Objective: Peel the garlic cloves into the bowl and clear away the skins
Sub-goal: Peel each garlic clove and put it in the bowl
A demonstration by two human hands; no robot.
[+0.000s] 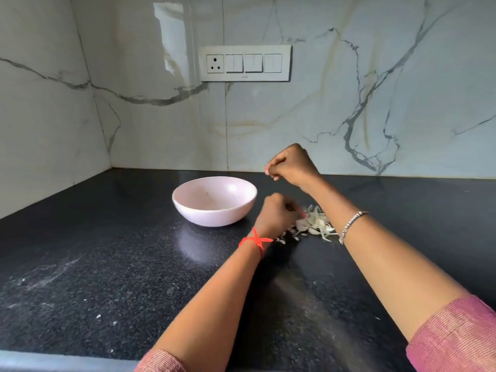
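Soft daylight, glossy glare (slight blur)

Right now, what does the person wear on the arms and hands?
A red thread is tied round the left wrist, and a silver beaded bracelet circles the right forearm. Pink ribbed sleeves, the left sleeve and the right sleeve, end near the elbows. The left hand and right hand wear no gloves.

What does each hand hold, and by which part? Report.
Cannot be told. Both hands are curled, the right hand raised by the bowl, the left hand at the skins; anything pinched is hidden.
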